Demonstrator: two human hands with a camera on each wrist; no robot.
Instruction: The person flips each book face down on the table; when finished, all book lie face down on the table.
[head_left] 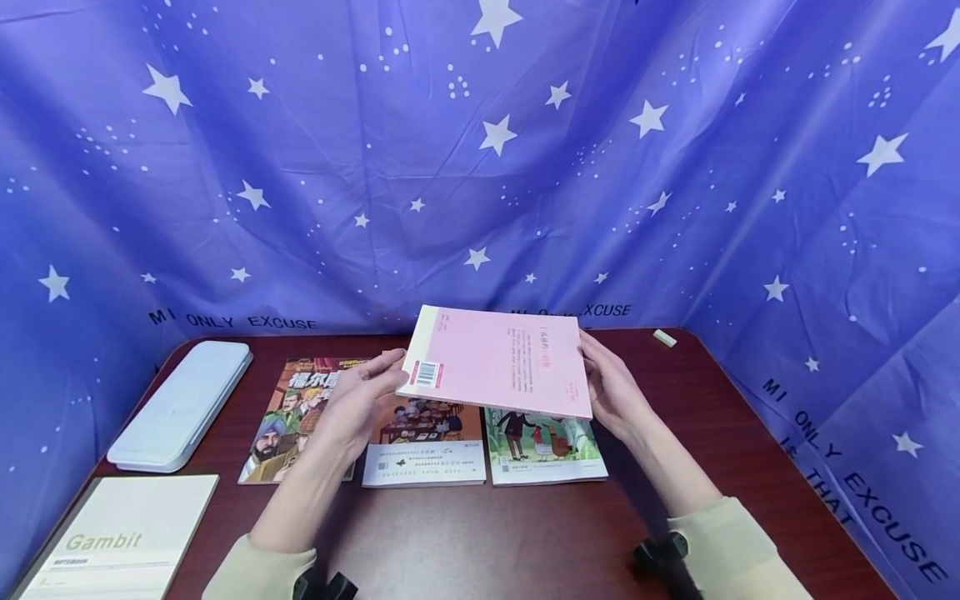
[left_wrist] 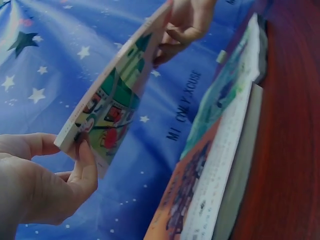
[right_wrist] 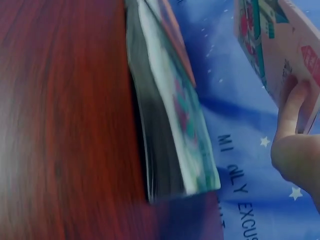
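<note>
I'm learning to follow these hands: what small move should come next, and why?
Probably shift the pink book to the right, then lower it: the left hand and right hand grip its opposite ends above the orange-covered book and green-covered book, while bare tabletop shows to their right.

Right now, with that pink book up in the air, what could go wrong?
The pink book is held at its two ends by the left hand and the right hand, so it might slip if either grip loosens. If it fell, it could knock the orange book or green book askew. In the head view, the left hand crosses the comic-style book, so a low sweep might nudge it.
</note>
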